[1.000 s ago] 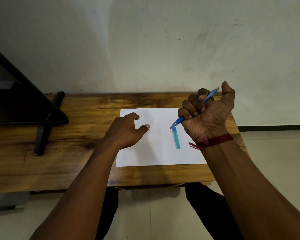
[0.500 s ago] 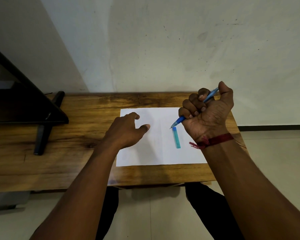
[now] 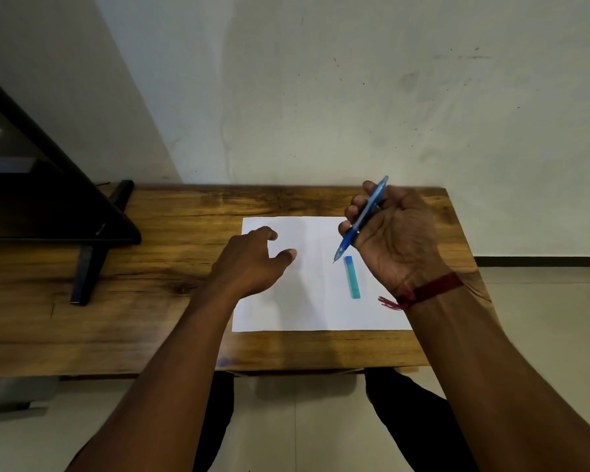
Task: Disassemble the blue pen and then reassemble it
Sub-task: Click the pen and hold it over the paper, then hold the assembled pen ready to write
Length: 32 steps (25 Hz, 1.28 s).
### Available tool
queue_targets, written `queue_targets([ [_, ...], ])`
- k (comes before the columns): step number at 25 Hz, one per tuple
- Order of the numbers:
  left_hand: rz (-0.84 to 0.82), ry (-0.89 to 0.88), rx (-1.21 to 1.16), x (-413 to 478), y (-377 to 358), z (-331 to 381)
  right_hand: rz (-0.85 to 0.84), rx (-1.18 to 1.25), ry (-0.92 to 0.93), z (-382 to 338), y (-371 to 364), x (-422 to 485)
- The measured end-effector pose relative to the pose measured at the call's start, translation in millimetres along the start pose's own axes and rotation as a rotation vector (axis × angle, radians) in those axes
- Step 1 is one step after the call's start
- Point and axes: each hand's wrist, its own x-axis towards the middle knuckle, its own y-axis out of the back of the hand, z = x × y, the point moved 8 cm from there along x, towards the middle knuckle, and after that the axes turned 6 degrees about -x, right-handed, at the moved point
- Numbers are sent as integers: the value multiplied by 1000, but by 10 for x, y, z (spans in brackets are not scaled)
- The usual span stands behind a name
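My right hand [image 3: 397,240] holds the blue pen [image 3: 361,219] above the right part of a white sheet of paper [image 3: 314,301]. The palm faces me, the fingers curl behind the barrel, and the pen's tip points down and left. Just below the tip, a teal-and-blue pen cap [image 3: 351,277] lies flat on the sheet. My left hand [image 3: 252,260] hovers over the sheet's left side, fingers loosely spread, holding nothing.
The sheet lies on a wooden table [image 3: 150,318] set against a pale wall. A black monitor on a stand [image 3: 86,264] occupies the table's left end. A red thread is tied round my right wrist. Tiled floor shows below and to the right.
My right hand has loosened from a tight fist and turned its palm toward me, so the pen lies more upright across the fingers. The left hand and the cap have not moved.
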Motion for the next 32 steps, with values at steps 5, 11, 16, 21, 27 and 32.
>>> queue_targets([
  [5, 25, -3, -13, 28, 27, -69, 113, -142, -101, 267, 122, 105],
  [11, 33, 28, 35, 46, 25, -145, 129, -271, -135, 443, 99, 175],
  [16, -65, 8, 108, 23, -100, -176, 240, -964, 0, 413, 118, 210],
  [21, -207, -10, 217, -36, -278, -195, 334, -1401, 121, 449, 156, 323],
  [27, -276, -22, 290, -86, -334, -184, 312, -1719, 259, 635, 54, 316],
  [32, -329, -13, 307, -128, -335, -212, 294, -1822, 241, 771, 45, 300],
])
